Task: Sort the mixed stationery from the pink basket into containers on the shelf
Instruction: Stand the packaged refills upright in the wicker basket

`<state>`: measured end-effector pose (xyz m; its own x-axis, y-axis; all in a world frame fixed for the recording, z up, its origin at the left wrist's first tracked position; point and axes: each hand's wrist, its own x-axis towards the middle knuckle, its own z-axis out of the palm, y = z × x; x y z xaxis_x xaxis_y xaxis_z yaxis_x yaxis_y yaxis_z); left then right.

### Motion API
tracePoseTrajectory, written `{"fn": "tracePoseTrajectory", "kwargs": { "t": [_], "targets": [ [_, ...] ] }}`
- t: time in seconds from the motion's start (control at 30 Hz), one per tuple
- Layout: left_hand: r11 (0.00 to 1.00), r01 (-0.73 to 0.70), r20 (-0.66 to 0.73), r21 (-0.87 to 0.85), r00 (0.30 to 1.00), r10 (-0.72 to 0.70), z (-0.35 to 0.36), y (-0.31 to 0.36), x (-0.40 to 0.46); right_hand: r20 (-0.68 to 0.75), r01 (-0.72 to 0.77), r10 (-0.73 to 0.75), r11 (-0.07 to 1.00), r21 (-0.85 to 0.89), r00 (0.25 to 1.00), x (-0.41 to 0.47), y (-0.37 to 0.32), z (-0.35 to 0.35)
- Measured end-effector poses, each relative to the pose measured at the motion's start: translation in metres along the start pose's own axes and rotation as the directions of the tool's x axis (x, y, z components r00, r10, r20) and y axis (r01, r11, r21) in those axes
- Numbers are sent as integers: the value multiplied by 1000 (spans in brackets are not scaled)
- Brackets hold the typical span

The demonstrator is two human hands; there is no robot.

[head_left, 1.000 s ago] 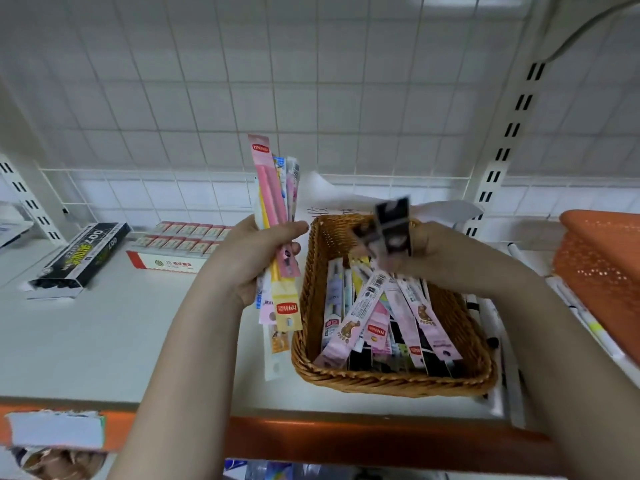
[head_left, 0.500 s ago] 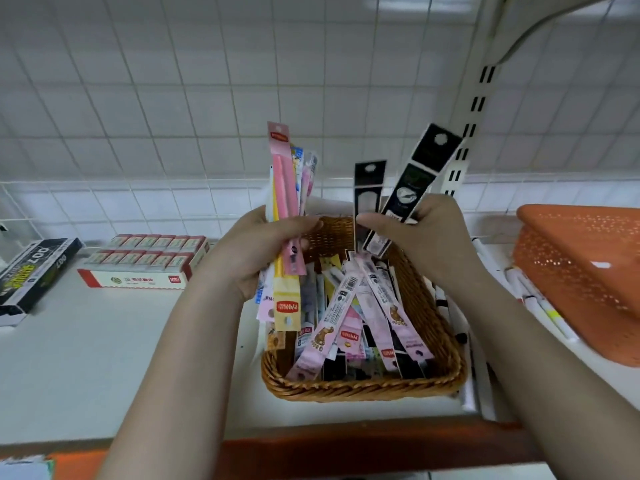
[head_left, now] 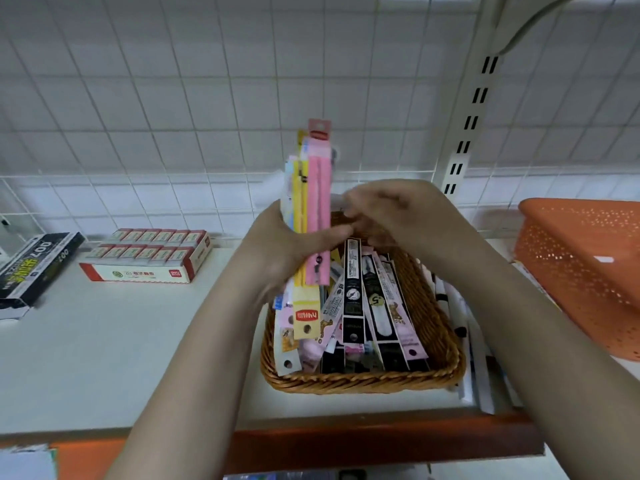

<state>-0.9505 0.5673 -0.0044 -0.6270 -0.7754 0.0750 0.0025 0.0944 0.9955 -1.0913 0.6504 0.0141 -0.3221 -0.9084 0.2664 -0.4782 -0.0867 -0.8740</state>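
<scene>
Head view: my left hand (head_left: 291, 247) grips the upright packet bundle (head_left: 313, 202) for sorting over the wicker basket (head_left: 360, 377), right hand (head_left: 391, 213) too blurred to tell its grip.

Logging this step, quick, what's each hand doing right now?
Left hand: grips an upright bundle of pen packets.
Right hand: blurred, cannot tell.

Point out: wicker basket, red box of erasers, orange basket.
wicker basket (head_left: 360, 378): head view, front woven rim.
red box of erasers (head_left: 138, 273): head view, white front face.
orange basket (head_left: 585, 271): head view, perforated side wall.
</scene>
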Motion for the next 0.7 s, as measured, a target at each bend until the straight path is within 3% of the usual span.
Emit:
{"fn": "tracePoseTrajectory", "kwargs": {
  "t": [0.03, 0.13, 0.2, 0.3, 0.43, 0.5, 0.57, 0.6, 0.67, 0.7],
  "targets": [
    [999, -40, 15, 29, 999, 40, 6, -1, -2, -29, -37, 39, 998, 51, 999, 4, -3, 6],
    [985, -124, 18, 122, 992, 122, 15, -5, -2, -112, -54, 48, 998, -44, 992, 16, -1, 19],
    [983, -127, 64, 131, 991, 119, 13, -8, -2, -98, -80, 77, 997, -22, 992, 18, 2, 20],
    [1000, -26, 106, -14, 994, 28, 8, -8, -5, -17, -129, 133, 980, 151, 991, 15, 7, 15],
    [978, 132, -7, -163, 991, -135, -2, -6, -5, -217, -24, 69, 979, 204, 974, 7, 10, 3],
    [964, 171, -56, -203, 981, -186, -6, -6, -3, -262, 50, -19, 992, 112, 965, -3, 16, -3],
    [946, 207, -73, -250, 970, -232, -11, -7, 0, -114, 7, -32, 978, -211, 993, -15, 28, -7],
    [939, 222, -70, -263, 966, -248, -13, -8, 2, 58, -11, 39, 908, -420, 998, -21, 35, -8],
    [928, 252, -59, -276, 959, -278, -15, -9, 4, 368, 70, 250, 739, -670, 895, -31, 52, -10],
    [921, 263, -54, -287, 956, -289, -14, -9, 4, 426, 100, 290, 717, -690, 857, -35, 52, -11]
  ]
}}
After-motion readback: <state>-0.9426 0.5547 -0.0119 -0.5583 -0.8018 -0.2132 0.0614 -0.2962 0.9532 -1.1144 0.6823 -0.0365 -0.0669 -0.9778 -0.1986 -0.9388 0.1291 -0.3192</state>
